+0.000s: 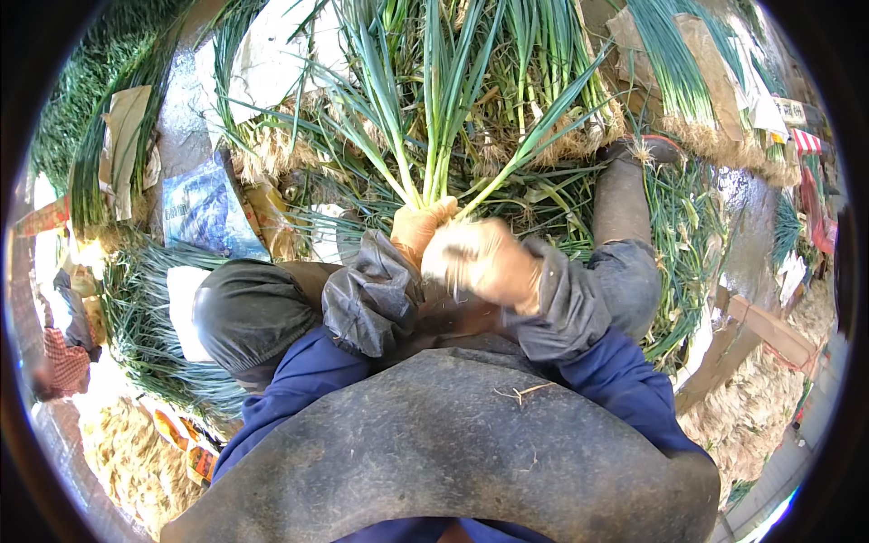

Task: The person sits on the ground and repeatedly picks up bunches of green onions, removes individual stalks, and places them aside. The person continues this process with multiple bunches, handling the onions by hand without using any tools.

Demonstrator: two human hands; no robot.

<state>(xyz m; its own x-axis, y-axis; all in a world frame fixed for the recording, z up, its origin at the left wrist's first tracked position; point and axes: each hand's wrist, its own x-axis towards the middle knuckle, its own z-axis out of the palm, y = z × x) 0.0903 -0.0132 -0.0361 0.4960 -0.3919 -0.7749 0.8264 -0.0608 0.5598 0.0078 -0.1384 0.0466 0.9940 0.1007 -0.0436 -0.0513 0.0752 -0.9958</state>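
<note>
My left hand point(419, 229), in what looks like an orange glove, grips a small bunch of green onions point(434, 149) near their pale lower ends. The leaves fan upward, away from me. Close beside it, my right hand point(490, 263) is curled and blurred over the lower ends of the stalks. A single green onion stalk point(519, 163) slants off to the upper right and runs down to where both hands meet. The blur hides whether the right fingers hold it. The root ends in my hands are hidden.
Beyond my hands lies a pile of green onions point(557, 88) with roots towards me. Loose trimmed leaves point(682, 251) litter the ground between and beside my boots point(621, 197). A blue plastic bag point(210, 210) is at left. More bundles point(686, 81) lie at upper right; a person's checked sleeve point(64, 360) shows far left.
</note>
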